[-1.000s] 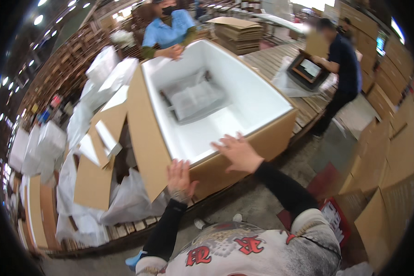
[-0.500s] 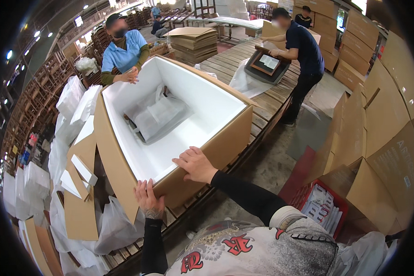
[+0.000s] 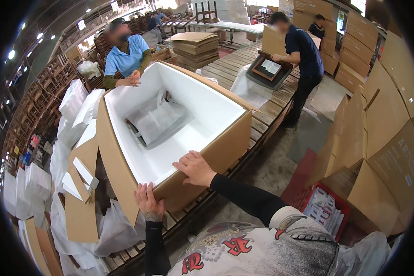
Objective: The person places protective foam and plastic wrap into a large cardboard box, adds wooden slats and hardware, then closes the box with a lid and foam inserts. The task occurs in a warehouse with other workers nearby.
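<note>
A large cardboard box [image 3: 216, 145] lined with white foam [image 3: 202, 92] stands in front of me. My left hand [image 3: 149, 202] rests on its near left corner, fingers spread over the rim. On the near edge to the right lies my right hand [image 3: 196, 168], its fingers apart and draped over the top. Inside the box, toward the far left, is a bundle in translucent wrap [image 3: 158, 119]. Dark brown parts show at its edges, but the wrap hides its full shape. Neither hand touches the bundle.
A person in light blue [image 3: 126, 57] stands at the box's far left side. Beyond the slatted table [image 3: 223, 69], another in dark clothes [image 3: 303, 55] handles a dark framed piece [image 3: 267, 69]. Foam pieces [image 3: 85, 172] lie left; a red crate [image 3: 319, 207] and cartons [image 3: 349, 142] stand right.
My hands keep their places on the box rim. The dark-clothed person's arms have shifted at the framed piece. The person in light blue has tilted their head.
</note>
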`<state>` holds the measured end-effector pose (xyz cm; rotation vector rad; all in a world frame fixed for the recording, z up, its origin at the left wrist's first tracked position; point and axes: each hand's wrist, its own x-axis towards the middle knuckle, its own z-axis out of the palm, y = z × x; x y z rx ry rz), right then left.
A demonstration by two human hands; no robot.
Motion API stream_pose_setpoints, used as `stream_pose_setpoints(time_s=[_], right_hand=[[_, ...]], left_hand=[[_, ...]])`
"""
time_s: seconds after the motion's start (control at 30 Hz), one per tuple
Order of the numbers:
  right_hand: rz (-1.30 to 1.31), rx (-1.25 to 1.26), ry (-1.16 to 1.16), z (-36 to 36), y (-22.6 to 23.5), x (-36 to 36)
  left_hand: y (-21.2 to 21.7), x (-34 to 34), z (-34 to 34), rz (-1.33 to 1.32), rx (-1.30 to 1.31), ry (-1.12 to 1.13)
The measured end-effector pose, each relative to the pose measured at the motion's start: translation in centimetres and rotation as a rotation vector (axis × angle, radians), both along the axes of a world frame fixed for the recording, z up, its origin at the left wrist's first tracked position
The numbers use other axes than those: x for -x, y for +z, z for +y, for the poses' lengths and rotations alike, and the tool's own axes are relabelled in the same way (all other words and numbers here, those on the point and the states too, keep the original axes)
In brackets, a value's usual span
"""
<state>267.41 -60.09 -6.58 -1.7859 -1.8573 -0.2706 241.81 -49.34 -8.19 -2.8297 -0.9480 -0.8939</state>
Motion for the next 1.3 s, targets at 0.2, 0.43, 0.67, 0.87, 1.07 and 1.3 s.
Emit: stream_pose_setpoints(time_s=[0.2,0.43,0.67,0.87,1.07,1.3], right_hand=[[-0.023,0.021,0.002,0.0,0.0,0.0],[0.008,-0.014,0.012,-0.1,-0.3,0.2],[-0.024,-0.005,-0.012,-0.1,-0.1,0.5],[-0.019,0.035,-0.042,-0.3,0.5,1.1],[-0.028,0.095,-0.074,-0.1,0.8,1.6],[-0.033,0.096,-0.121,0.3,0.9,2.5]], left_hand=[[-0.2,0.0,0.0,-0.001,0.018,0.021],[-0.3,0.2,0.0,-0.013,0.006,0.001],[-0.4,0.3,0.2,-0.011,0.036,-0.015],[-0.7,0.9,0.6,0.035,0.027,-0.040],[-0.3,1.6,1.2,0.077,-0.010,-0.114],[2.7,4.3,2.3,0.288,0.077,-0.312]])
